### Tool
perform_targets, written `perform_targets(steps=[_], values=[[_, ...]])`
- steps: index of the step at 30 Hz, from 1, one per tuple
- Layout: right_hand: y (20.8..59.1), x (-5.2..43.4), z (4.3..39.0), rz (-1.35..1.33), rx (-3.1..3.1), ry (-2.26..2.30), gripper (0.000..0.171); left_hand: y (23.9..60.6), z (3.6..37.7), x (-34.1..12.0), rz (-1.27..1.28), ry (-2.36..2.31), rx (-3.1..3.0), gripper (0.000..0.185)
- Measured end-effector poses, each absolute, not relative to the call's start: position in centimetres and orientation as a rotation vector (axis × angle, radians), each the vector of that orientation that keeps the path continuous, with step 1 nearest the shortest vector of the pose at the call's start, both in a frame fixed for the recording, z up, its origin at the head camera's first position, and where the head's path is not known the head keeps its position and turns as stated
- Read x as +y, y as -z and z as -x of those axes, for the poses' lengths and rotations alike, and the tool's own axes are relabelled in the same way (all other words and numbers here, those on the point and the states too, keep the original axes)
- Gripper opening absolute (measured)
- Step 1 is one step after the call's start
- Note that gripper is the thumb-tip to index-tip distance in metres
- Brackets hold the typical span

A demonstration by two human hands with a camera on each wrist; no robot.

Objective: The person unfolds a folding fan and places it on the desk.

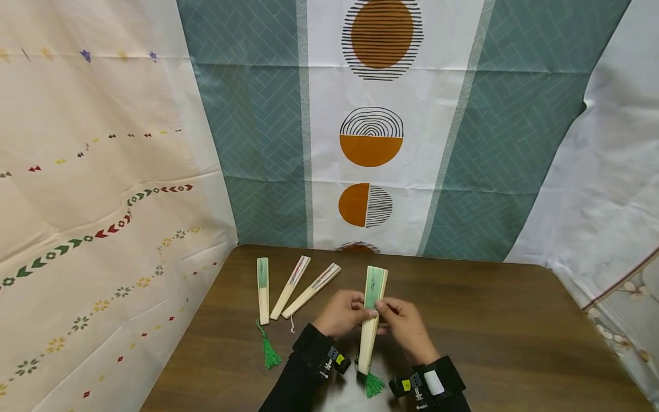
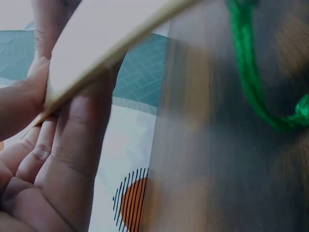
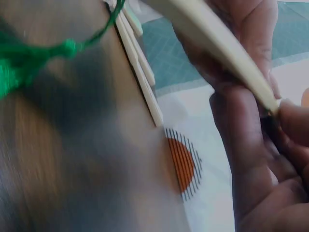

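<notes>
Both hands hold a folded bamboo fan (image 1: 372,312) with a green paper edge, raised a little above the brown table (image 1: 489,332). My left hand (image 1: 344,313) grips its left side and my right hand (image 1: 401,323) pinches its right side near the middle. A green tassel (image 1: 373,384) hangs from the fan's near end. In the left wrist view my fingers (image 2: 67,159) lie behind the pale fan rib (image 2: 101,43), with the thumb on its edge. In the right wrist view my fingers (image 3: 246,145) curl round the rib (image 3: 227,53).
Three more folded fans lie on the table to the left: one with a green tassel (image 1: 263,289), and two angled ones (image 1: 290,287) (image 1: 312,290). Patterned cloth hangs behind (image 1: 370,131) and on both sides. The table's right half is bare wood.
</notes>
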State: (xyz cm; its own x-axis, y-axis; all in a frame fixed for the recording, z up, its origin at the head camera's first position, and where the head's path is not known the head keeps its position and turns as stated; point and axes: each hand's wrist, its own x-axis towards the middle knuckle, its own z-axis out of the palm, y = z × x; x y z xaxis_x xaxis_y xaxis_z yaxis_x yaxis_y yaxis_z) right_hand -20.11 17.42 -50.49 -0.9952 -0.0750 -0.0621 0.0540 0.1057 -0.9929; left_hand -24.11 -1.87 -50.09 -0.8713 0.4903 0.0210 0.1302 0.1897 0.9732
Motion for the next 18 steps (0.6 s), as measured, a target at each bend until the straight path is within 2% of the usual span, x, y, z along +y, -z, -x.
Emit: perform_targets(steps=[18], values=[[50.87,16.94,19.74,-0.147,2.221,2.161,0.026,49.83,23.66,-1.74,-0.554,-1.691,2.251,0.012]])
